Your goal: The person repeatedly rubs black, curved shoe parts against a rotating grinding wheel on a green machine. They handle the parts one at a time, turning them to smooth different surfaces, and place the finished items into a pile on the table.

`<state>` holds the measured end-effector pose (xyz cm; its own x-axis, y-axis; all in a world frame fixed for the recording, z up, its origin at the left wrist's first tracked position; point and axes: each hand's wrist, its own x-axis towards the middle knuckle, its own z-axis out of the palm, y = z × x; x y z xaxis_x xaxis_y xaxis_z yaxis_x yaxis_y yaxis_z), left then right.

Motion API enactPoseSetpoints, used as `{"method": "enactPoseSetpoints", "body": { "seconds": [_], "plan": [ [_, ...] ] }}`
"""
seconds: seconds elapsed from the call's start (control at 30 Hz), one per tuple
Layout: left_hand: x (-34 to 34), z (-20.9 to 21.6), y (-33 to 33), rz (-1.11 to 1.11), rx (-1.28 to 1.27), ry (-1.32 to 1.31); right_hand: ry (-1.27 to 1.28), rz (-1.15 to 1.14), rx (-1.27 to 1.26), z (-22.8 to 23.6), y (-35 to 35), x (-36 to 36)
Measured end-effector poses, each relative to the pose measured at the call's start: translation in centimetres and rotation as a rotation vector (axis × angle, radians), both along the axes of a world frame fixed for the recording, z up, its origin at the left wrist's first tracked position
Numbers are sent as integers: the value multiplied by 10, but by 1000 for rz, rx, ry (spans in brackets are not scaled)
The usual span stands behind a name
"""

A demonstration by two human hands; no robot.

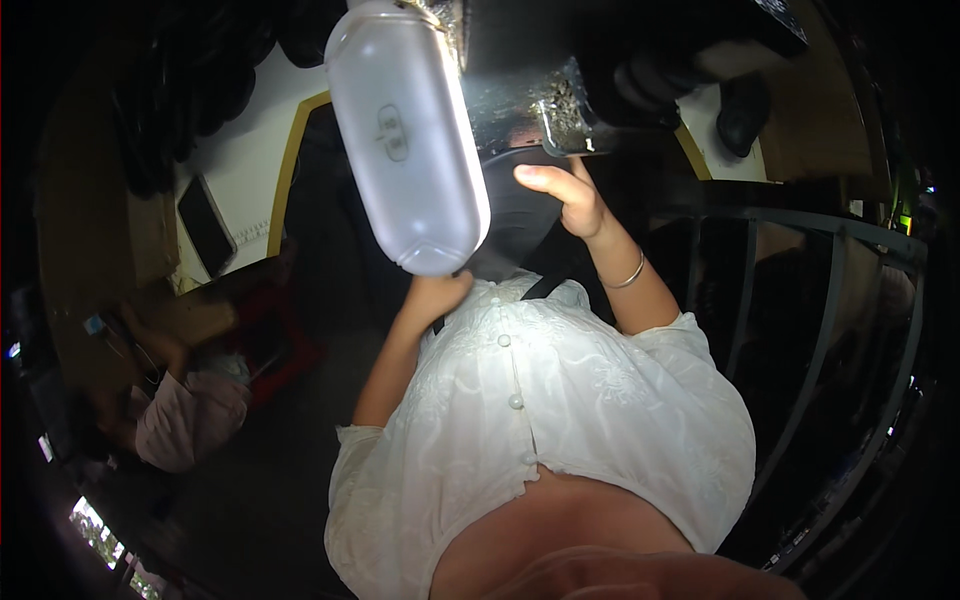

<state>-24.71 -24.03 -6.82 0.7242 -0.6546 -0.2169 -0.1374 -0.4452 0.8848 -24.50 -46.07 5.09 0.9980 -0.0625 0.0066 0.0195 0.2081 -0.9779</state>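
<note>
A long translucent white lamp cover [405,150], lit from within, fills the upper middle and hides much of what lies beyond it. My left hand [440,291] is at its lower end, its fingers mostly covered. To the right, my right hand [568,202] has the thumb stretched out to the left, apart from the index finger. That finger points up behind the lower edge of a dark, glossy, speckled block [566,115]; the other fingers are hidden. I cannot make out anything held in either hand.
A white work surface with yellow edging [230,150] bears a dark phone-like slab [205,225] and a ruler-like scale. Black rounded items [740,112] lie on both sides. Another person in a pink sleeve [190,420] sits at left. A grey metal railing [825,300] runs along the right.
</note>
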Motion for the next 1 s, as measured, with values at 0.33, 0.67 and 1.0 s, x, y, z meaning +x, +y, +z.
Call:
{"method": "enactPoseSetpoints", "body": {
  "seconds": [0.33,0.67,1.0],
  "plan": [
    [44,114,-76,194,-423,105,185,143,173,-20,-20,-23],
    [28,65,-62,257,-416,29,69,-322,139,-41,-154,-117],
    [34,80,5,312,-555,209,-137,-594,654,1,-48,-5]
  ]
}}
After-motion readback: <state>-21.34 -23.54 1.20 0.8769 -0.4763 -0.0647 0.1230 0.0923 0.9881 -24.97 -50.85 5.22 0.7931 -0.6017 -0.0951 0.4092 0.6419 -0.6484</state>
